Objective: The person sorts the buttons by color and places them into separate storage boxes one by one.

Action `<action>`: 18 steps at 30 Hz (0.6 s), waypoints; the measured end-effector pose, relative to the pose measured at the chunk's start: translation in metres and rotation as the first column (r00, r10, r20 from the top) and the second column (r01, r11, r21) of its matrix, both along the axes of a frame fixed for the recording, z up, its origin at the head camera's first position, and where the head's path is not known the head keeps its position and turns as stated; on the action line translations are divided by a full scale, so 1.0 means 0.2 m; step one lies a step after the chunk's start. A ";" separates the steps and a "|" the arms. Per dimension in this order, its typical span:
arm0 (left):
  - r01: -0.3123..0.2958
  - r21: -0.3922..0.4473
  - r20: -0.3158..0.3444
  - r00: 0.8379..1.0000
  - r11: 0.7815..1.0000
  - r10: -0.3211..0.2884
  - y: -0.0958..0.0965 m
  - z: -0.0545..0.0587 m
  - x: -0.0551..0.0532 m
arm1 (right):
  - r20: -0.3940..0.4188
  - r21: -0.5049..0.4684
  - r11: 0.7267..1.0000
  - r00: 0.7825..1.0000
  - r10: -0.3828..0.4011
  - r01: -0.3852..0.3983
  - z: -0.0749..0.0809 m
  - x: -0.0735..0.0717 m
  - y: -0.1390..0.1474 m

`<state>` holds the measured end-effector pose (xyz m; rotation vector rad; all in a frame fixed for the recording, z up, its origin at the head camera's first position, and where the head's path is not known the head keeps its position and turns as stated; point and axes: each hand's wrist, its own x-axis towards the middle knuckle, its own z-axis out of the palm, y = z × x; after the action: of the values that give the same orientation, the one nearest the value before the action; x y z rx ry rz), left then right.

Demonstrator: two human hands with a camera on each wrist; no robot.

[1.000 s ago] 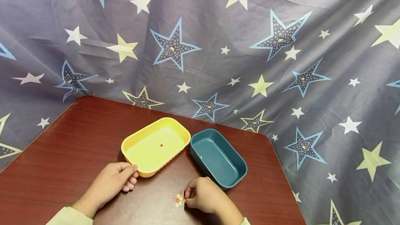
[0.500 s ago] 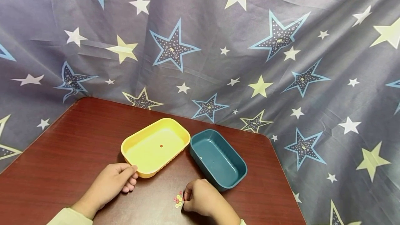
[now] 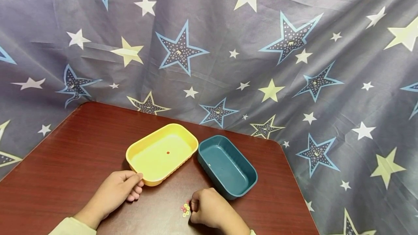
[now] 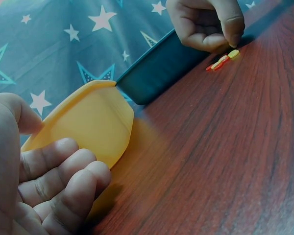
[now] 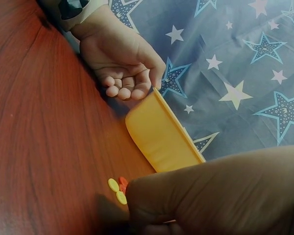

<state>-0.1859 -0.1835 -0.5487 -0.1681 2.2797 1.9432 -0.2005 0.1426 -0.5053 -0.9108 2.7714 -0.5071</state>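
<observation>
My left hand pinches the near-left corner of the yellow basin between thumb and fingers. One small red button lies inside that basin. At the right, my right hand is lowered to the table with curled fingers, thumb and forefinger tips beside a small cluster of red and yellow buttons. Whether a button is between those fingertips is hidden. In the left wrist view, the right thumb tip comes down close to a yellow button. Behind the right hand stands a dark teal basin with a tiny pale piece inside.
Both basins stand on a reddish-brown wooden table, their rims nearly touching. A grey curtain with printed stars hangs along the table's back and right sides.
The right hand has slid slightly to the left, against the buttons, and the red button seen at its fingertips is now covered. The left hand keeps its hold on the yellow basin.
</observation>
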 end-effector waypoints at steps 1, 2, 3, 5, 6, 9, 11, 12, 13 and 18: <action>0.002 0.001 -0.003 1.000 1.000 -0.002 0.00 0.00 0.00 | -0.002 -0.003 1.000 1.000 0.004 -0.004 0.00 0.00 0.00; 0.004 0.002 -0.005 1.000 1.000 -0.004 0.00 0.00 0.00 | 0.003 -0.011 1.000 1.000 0.008 -0.008 0.01 0.00 0.00; 0.006 0.004 -0.007 1.000 1.000 -0.006 0.00 0.00 0.00 | 0.014 -0.022 1.000 1.000 0.012 -0.012 0.01 0.00 0.01; 0.008 0.008 -0.009 1.000 1.000 -0.008 0.00 0.00 0.00 | 0.043 -0.050 0.999 0.999 0.016 -0.014 0.01 -0.01 0.02; 0.009 0.009 -0.010 1.000 1.000 -0.009 0.00 0.00 0.00 | 0.056 -0.064 0.998 0.998 0.019 -0.016 0.02 -0.01 0.03; 0.007 0.007 -0.007 1.000 1.000 -0.007 0.00 0.00 0.00 | 0.101 -0.111 0.994 0.995 0.018 -0.007 0.03 -0.03 0.05; 0.007 0.004 -0.008 1.000 1.000 -0.007 0.00 0.01 0.01 | 0.115 -0.134 0.991 0.993 0.010 0.005 0.04 -0.04 0.06; 0.007 0.003 -0.010 1.000 1.000 -0.007 0.00 0.01 0.01 | 0.122 -0.148 0.989 0.992 0.007 0.011 0.05 -0.05 0.07; 0.007 0.002 -0.012 1.000 1.000 -0.007 0.00 0.01 0.01 | 0.135 -0.162 0.987 0.991 0.002 0.020 0.06 -0.06 0.07; 0.007 0.005 -0.014 1.000 1.000 -0.007 0.00 0.01 0.01 | 0.167 -0.228 0.973 0.986 0.003 0.036 0.11 -0.11 0.09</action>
<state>-0.1840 -0.1831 -0.5468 -0.1461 2.2806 1.9528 -0.2228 0.1612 -0.4833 -0.8473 2.6083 -0.8801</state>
